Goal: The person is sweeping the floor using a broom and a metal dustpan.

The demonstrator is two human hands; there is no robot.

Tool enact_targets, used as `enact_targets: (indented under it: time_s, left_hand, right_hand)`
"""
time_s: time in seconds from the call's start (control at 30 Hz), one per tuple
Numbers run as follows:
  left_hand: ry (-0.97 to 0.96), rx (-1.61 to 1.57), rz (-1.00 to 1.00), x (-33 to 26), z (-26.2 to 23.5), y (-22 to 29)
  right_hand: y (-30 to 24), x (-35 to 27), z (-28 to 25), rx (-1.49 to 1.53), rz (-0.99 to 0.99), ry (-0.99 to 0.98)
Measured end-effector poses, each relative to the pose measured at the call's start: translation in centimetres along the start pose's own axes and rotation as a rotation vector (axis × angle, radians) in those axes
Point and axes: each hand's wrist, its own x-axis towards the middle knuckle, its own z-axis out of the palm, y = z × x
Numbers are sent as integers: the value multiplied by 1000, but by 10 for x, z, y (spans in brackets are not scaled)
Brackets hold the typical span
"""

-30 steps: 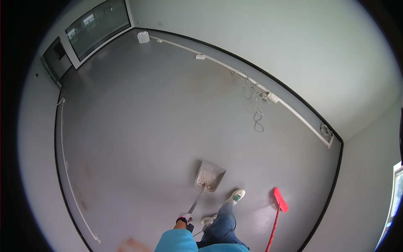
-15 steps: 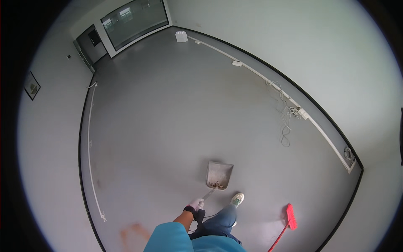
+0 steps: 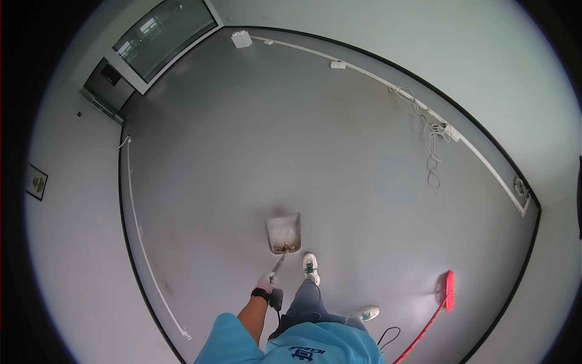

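My left hand [image 3: 267, 281], in a pale glove, is closed around the grey handle [image 3: 279, 263] of a dustpan. The dustpan [image 3: 284, 230] is grey and scuffed, with small brown debris [image 3: 285, 247] gathered at its handle end. It is just ahead of my feet, over the floor; whether it touches the floor I cannot tell. To the right, a broom with red bristles [image 3: 450, 291] has its red pole [image 3: 421, 333] slanting down out of the picture. My right hand is out of view.
White trunking [image 3: 388, 79] runs along the right wall, with loose cables [image 3: 431, 136] spilling onto the floor. A white box [image 3: 241, 39] stands at the far end, near a large window [image 3: 167, 39] and a doorway [image 3: 108, 85]. More trunking [image 3: 136, 218] lines the left wall.
The view has turned right, shifting the room. My feet have stepped, and both shoes now show. The dustpan, still in my left hand, appears farther left; the broom head appears farther right and higher.
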Motion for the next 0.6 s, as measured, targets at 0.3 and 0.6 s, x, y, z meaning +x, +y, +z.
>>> enact_targets:
  time_s: [0.3,0.6]
  left_hand:
    - [87,-48,-213,30,-67,125]
    - [14,-326,-81,30,-90,138]
  right_hand:
    - [-55,-72,37,-72,212,-22]
    - [-26,-133,2,-193,267,-45]
